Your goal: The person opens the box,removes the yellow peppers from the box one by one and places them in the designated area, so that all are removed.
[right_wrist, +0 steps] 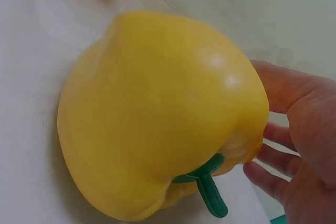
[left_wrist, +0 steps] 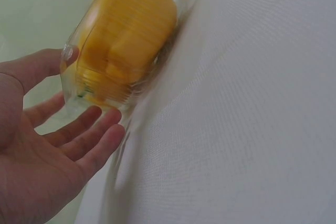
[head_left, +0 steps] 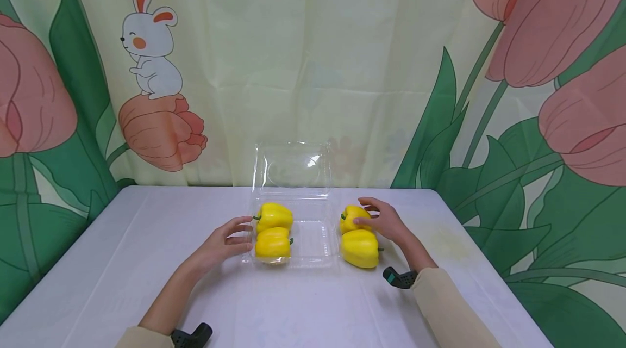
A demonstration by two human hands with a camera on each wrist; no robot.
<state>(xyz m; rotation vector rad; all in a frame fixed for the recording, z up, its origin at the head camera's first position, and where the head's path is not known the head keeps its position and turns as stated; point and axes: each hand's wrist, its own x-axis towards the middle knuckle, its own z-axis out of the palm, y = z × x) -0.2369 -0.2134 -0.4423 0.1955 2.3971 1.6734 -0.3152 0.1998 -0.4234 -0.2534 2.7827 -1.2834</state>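
A clear plastic clamshell box point(head_left: 315, 234) stands on the table with its lid point(head_left: 292, 166) raised at the back. In its left half lie two yellow bell peppers, a rear one point(head_left: 275, 217) and a front one point(head_left: 273, 243). My left hand point(head_left: 226, 240) touches the box's left side, fingers loosely spread; in the left wrist view its thumb point(left_wrist: 71, 55) rests against the clear wall. Right of the box, my right hand point(head_left: 383, 221) holds the rear yellow bell pepper point(head_left: 351, 218), thumb in front and fingers behind. Another bell pepper point(right_wrist: 157, 103) sits nearer, partly hiding that grip in the right wrist view.
A white cloth covers the table point(head_left: 303, 310). Behind its far edge hangs a curtain point(head_left: 367, 65) printed with tulips and a rabbit. The two right-hand peppers lie close beside the box's right rim.
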